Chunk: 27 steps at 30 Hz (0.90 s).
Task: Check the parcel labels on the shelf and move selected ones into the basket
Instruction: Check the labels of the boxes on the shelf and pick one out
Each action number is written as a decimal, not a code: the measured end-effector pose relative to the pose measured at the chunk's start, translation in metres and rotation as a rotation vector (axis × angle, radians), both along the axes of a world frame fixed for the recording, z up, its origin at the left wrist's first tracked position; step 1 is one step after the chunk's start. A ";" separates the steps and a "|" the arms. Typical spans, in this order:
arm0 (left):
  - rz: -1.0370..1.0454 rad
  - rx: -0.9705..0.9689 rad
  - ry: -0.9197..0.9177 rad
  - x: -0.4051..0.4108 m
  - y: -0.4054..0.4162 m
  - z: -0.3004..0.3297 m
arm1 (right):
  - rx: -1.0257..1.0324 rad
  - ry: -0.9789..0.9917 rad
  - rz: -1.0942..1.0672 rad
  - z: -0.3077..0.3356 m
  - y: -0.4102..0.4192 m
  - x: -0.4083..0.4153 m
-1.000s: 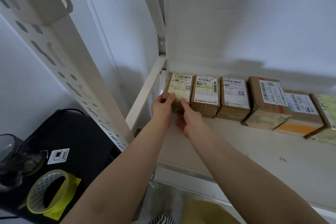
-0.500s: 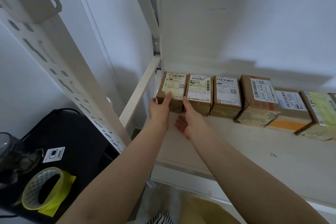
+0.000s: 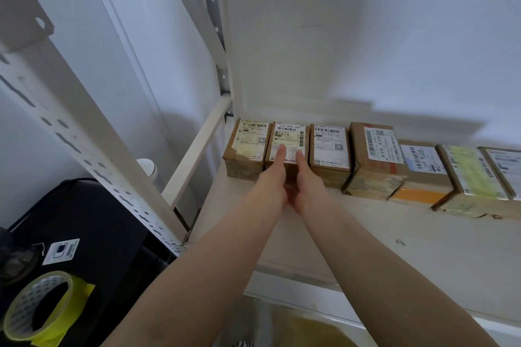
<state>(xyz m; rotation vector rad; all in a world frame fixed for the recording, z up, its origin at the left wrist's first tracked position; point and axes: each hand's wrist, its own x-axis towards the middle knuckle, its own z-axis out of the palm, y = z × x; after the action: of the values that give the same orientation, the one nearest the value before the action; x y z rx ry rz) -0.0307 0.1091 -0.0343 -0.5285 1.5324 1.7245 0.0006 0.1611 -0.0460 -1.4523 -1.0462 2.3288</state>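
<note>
Along the back of the white shelf, 7 cardboard parcels are standing in a row against the wall, each touching its neighbour, labels facing up and forward. At the left end the row is butting into the corner by the rack's side rail, leaving no room to slide anything that way. In front of the row the shelf board is lying bare right out to its front edge, giving open room to draw a parcel forward.

Both hands are reaching to the second parcel from the left, the one labelled 133 R06 0A7. The left hand is laying its forefinger flat up the label, and the right hand is pressing a finger against the label's lower right; the heels of the hands are meeting in front of the box. Each grip is spread against the parcel's front, not clamped round it. The leftmost parcel and the third parcel are flanking it tightly.

Left of the rack, a yellow tape roll is resting on a black surface.
</note>
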 end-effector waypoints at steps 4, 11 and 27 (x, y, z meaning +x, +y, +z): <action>0.015 -0.056 0.023 -0.026 0.019 -0.060 | 0.036 -0.042 -0.009 -0.004 0.004 -0.004; 0.105 -0.072 0.011 -0.037 0.015 -0.103 | 0.050 -0.053 -0.003 -0.010 0.001 0.001; 0.253 0.200 0.152 0.022 -0.026 -0.037 | 0.103 0.160 -0.094 -0.030 -0.021 0.036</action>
<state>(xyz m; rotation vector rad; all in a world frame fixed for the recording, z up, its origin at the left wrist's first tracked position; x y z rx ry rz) -0.0089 0.0832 -0.0710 -0.5147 1.4212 2.1288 0.0368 0.1402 -0.0757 -1.2286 -1.0146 2.2477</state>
